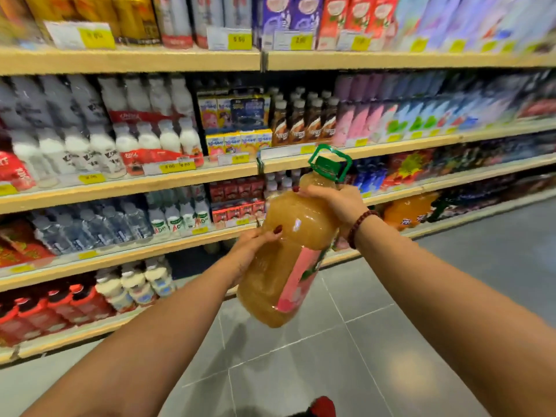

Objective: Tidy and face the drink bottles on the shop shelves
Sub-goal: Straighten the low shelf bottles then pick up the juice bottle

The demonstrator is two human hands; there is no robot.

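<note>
Over the grey floor (331,371) we hold a big bottle (285,266) of amber drink in mid-air, tilted, its green cap (326,168) toward the shelves (180,179). Our left hand (255,245) curls round its middle. Our right hand (334,203), a bracelet (361,227) at the wrist, grips its shoulder below the neck. Beyond, the shelves carry white bottles (144,142) and cartons (231,139), blurred.

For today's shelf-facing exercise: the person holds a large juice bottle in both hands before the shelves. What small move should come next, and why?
Probably bring the juice bottle upright and turn its pink label to face outward. It hangs tilted, with the left hand on its side and the right hand near the neck, and the label faces sideways.
</note>
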